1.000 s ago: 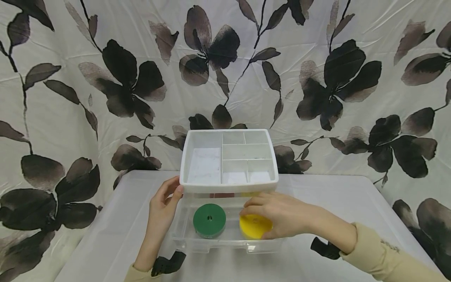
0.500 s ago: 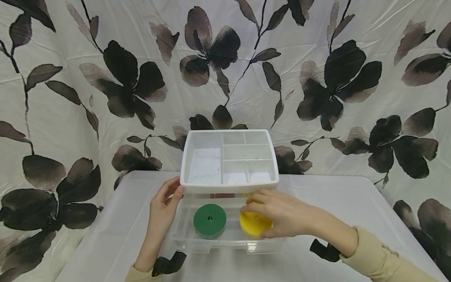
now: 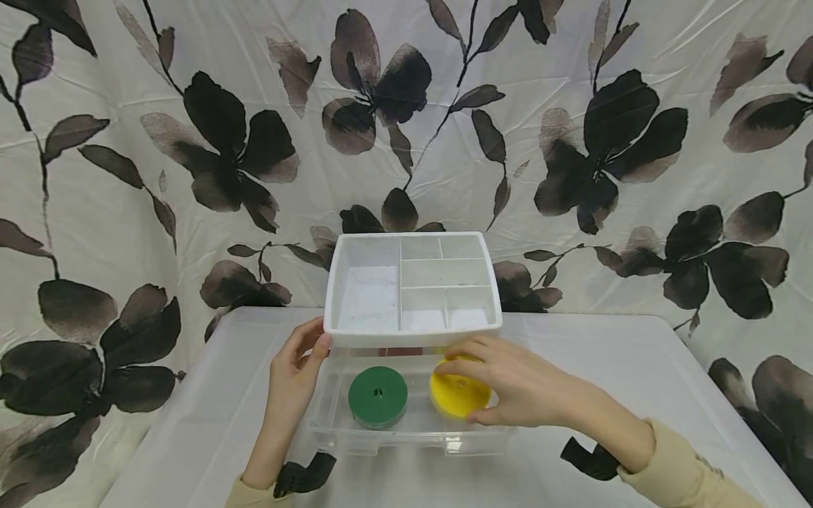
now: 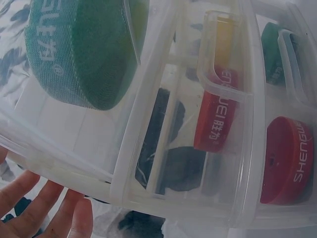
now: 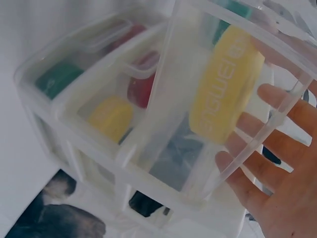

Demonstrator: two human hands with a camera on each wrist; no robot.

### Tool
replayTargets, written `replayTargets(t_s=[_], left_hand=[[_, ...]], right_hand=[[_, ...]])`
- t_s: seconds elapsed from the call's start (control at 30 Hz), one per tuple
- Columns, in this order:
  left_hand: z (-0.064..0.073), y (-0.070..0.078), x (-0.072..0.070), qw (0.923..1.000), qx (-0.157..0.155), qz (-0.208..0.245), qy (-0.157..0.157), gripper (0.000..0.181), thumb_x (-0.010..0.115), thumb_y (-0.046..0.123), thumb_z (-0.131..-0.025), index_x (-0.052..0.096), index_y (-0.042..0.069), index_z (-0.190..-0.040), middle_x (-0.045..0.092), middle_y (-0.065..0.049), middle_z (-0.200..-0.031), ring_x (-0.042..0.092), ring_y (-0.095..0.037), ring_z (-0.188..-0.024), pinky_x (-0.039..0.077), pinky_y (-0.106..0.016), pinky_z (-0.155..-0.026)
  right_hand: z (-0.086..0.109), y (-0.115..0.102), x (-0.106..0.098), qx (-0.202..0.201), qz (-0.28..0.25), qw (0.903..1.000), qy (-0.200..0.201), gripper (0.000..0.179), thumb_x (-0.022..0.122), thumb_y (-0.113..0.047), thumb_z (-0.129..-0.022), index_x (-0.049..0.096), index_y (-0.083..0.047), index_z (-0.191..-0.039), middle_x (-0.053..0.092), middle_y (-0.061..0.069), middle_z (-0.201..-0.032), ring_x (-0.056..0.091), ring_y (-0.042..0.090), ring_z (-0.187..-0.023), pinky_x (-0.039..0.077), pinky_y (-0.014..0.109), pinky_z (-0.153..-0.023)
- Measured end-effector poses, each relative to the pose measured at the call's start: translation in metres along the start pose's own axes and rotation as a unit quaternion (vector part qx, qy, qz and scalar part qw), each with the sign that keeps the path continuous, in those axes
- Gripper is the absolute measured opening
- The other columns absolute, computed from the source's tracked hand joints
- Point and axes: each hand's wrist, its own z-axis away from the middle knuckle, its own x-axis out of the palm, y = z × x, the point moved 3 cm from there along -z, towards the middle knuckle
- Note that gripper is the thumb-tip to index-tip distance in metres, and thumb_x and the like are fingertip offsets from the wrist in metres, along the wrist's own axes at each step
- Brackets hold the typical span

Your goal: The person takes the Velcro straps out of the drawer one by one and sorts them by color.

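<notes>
Round yellow roll (image 3: 459, 396): found at the right inside the extended clear plastic drawer (image 3: 413, 441), near a round green roll (image 3: 377, 396).
Right hand (image 3: 524, 384): fingers clamped round the yellow edge now.
Left hand (image 3: 294, 370): fairly straight fingers rested against the white plastic organizer (image 3: 413, 339).
Danger: drawer possibly dislodged, if its wall were caught mid-lift.

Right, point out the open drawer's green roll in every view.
Head: green roll, just left of centre, lower half.
Left wrist: green roll, large, upper left.
Right wrist: green roll, top edge, right of centre, partly behind the yellow roll.
Shared landmark: the clear open drawer.
</notes>
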Motion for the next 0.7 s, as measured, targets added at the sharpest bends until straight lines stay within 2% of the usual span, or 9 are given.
replayTargets(t_s=[0.17, 0.4, 0.53, 0.7], left_hand=[[0.000, 0.000, 0.000, 1.0000, 0.000, -0.006, 0.001, 0.034, 0.060, 0.022, -0.096, 0.059, 0.012, -0.128, 0.065, -0.009, -0.120, 0.057, 0.007, -0.099, 0.050, -0.008, -0.081], [0.000, -0.001, 0.000, 0.9999, -0.006, -0.008, 0.003, 0.035, 0.061, 0.022, -0.095, 0.059, 0.012, -0.129, 0.064, -0.007, -0.120, 0.057, 0.007, -0.100, 0.050, -0.008, -0.081], [0.000, 0.000, 0.000, 0.9999, -0.010, -0.010, 0.002, 0.035, 0.060, 0.023, -0.096, 0.058, 0.013, -0.129, 0.064, -0.006, -0.120, 0.056, 0.008, -0.100, 0.049, -0.007, -0.082], [0.001, 0.001, 0.000, 1.0000, -0.007, -0.003, -0.002, 0.035, 0.060, 0.021, -0.096, 0.058, 0.011, -0.129, 0.064, -0.010, -0.121, 0.056, 0.008, -0.100, 0.049, -0.007, -0.081]], right_hand=[[0.006, 0.003, -0.002, -0.005, -0.031, 0.9988, 0.037, 0.063, 0.083, -0.037, -0.072, 0.057, -0.025, -0.129, 0.054, -0.006, -0.132, 0.050, 0.016, -0.123, 0.049, 0.041, -0.101], [0.016, 0.007, -0.003, 0.015, -0.089, 0.9927, 0.080, 0.066, 0.081, -0.036, -0.075, 0.052, -0.029, -0.134, 0.050, -0.006, -0.138, 0.047, 0.013, -0.125, 0.050, 0.039, -0.099], [0.021, 0.009, -0.003, 0.002, -0.108, 0.9871, 0.119, 0.066, 0.082, -0.032, -0.075, 0.053, -0.025, -0.134, 0.050, -0.001, -0.138, 0.046, 0.014, -0.124, 0.049, 0.033, -0.099], [0.027, 0.013, -0.005, -0.018, -0.118, 0.9773, 0.175, 0.067, 0.083, -0.027, -0.074, 0.054, -0.019, -0.134, 0.051, 0.003, -0.136, 0.045, 0.015, -0.124, 0.044, 0.018, -0.102]])
